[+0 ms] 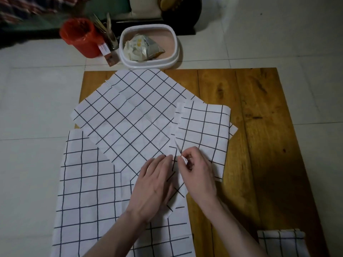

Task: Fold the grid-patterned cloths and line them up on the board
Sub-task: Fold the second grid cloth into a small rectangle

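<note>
Grid-patterned cloths lay overlapping on your wooden board [259, 112]: a diagonal cloth [126, 115] was spread across the board's far left part, its near corner reaching down under your hands, a smaller folded cloth [204, 127] lay on its right side, squared to the board, and a large cloth [89, 191] was spread flat at the near left, hanging over the board's left edge onto the tiled floor [37, 89]. Another folded cloth [282, 242] sat alone at the board's near right corner, well apart from the rest. Your left hand [154, 186] rested flat on the diagonal cloth's near corner, fingers stretched forward and held close together, gripping nothing. Your right hand [196, 171] was curled just beside it, thumb and forefinger pinching a small white corner of cloth at the near left edge of the smaller folded cloth; which layer that corner belonged to, you could not tell. Beyond the board, on the floor, stood a white oval tub [167, 58] holding a crumpled packet [143, 47], and left of it a bin lined with a red bag [81, 38]
</note>
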